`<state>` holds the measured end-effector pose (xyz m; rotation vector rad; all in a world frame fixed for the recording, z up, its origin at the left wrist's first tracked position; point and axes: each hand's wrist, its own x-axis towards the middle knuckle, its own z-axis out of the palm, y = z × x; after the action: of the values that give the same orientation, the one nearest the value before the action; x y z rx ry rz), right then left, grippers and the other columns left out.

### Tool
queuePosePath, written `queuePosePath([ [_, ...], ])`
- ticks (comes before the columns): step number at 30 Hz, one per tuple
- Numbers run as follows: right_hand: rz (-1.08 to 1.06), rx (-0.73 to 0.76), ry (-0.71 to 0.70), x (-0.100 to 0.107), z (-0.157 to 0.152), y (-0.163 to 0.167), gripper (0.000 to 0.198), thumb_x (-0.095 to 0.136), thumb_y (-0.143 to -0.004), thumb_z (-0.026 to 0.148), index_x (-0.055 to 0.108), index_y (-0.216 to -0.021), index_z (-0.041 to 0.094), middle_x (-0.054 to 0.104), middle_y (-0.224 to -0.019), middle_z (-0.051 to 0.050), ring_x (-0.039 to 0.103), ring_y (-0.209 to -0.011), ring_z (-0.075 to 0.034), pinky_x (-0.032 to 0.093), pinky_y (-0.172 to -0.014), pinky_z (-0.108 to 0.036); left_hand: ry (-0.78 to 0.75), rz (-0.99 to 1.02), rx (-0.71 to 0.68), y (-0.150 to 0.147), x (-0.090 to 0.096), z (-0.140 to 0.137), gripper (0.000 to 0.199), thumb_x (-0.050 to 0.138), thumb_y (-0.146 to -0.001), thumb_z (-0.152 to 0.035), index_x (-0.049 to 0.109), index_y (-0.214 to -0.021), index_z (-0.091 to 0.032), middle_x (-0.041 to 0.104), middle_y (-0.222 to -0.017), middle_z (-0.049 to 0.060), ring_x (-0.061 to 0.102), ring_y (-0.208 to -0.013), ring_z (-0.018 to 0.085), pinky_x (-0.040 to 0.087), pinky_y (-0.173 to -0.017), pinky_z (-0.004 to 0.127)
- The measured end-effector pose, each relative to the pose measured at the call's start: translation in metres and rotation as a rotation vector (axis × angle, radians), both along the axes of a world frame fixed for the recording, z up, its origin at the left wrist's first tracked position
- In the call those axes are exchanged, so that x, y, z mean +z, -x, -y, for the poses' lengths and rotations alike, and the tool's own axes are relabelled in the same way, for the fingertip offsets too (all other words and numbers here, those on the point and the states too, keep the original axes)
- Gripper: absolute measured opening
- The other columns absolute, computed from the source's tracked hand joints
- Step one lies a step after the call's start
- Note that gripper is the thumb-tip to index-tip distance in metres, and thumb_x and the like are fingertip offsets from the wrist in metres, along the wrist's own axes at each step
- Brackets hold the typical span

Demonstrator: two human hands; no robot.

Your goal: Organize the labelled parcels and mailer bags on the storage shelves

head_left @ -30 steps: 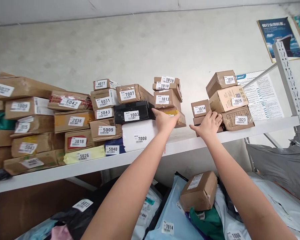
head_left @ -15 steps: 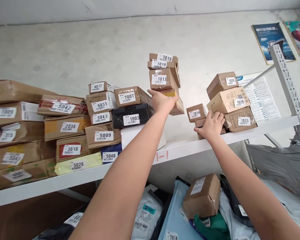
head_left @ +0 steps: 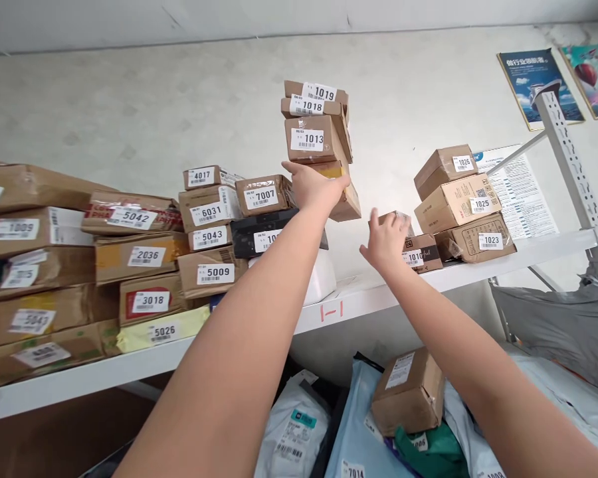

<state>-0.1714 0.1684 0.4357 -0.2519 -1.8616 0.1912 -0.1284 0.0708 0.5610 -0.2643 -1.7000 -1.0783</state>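
Observation:
My left hand (head_left: pixel 316 186) grips the lowest cardboard box (head_left: pixel 347 202), which has yellow tape, its front mostly hidden by the hand. On that box ride the box labelled 1013 (head_left: pixel 336 143) and two flatter boxes, 1018 (head_left: pixel 289 106) and 1019 (head_left: pixel 293 87). The stack is held up above the shelf. My right hand (head_left: pixel 389 242) has its fingers spread in front of a small box (head_left: pixel 404 222) that it partly covers. Below and to the right of that is the box labelled 1010 (head_left: pixel 432 254). I cannot tell whether the right hand touches either.
Piled boxes, among them 5009 (head_left: pixel 189 269) and 7007 (head_left: pixel 282 187), fill the shelf (head_left: pixel 349 309) on the left. Boxes 1026, 1025 (head_left: pixel 441 204) and 1023 stand stacked at right, before a metal post (head_left: pixel 568 159). Below lie parcel bags (head_left: pixel 346 405) and a box (head_left: pixel 413 398).
My left hand has moved up and slightly left with the stack of boxes. The right hand has shifted left, uncovering the 1010 label and covering the front of the small box.

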Motion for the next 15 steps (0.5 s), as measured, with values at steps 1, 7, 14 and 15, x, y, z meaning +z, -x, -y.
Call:
queuePosePath([
  [1,0.047,-0.025,-0.029,0.009,0.006,0.005,0.09,0.08,-0.081,0.038,0.041,-0.158,0.015,0.051,-0.149,-0.03,0.045,-0.139,-0.049,0.017,-0.118,-0.074,-0.01,0.01,0.002,-0.001,0.001,0.002,0.11,0.084,-0.065,-0.016,0.028,-0.159,-0.006,0.063,-0.144,0.021,0.058,-0.141,0.035,0.052,-0.116,0.044],
  [7,0.332,-0.211,0.139,0.045,-0.001,0.022,0.07,0.073,-0.089,0.034,0.051,-0.152,0.011,0.026,-0.165,-0.031,0.04,-0.144,-0.05,0.037,-0.109,-0.066,-0.002,0.02,-0.046,-0.009,-0.001,0.014,0.11,0.088,-0.061,-0.017,0.033,-0.157,-0.008,0.063,-0.147,0.023,0.063,-0.134,0.036,0.057,-0.108,0.042],
  [14,0.222,-0.178,0.242,0.039,-0.04,0.003,0.096,0.083,-0.077,0.049,0.04,-0.153,0.011,0.04,-0.15,-0.029,0.056,-0.121,-0.039,0.046,-0.097,-0.047,0.054,0.03,-0.05,-0.015,-0.008,0.013,0.105,0.086,-0.072,-0.018,0.027,-0.158,-0.006,0.063,-0.147,0.019,0.057,-0.141,0.035,0.049,-0.118,0.049],
  [15,0.202,-0.184,0.226,0.035,-0.043,-0.001,0.103,0.083,-0.076,0.054,0.035,-0.157,0.012,0.039,-0.151,-0.03,0.055,-0.122,-0.041,0.044,-0.099,-0.049,0.051,0.037,-0.053,-0.014,-0.008,0.012,0.104,0.086,-0.073,-0.018,0.027,-0.158,-0.007,0.063,-0.147,0.019,0.057,-0.142,0.036,0.049,-0.118,0.051],
])
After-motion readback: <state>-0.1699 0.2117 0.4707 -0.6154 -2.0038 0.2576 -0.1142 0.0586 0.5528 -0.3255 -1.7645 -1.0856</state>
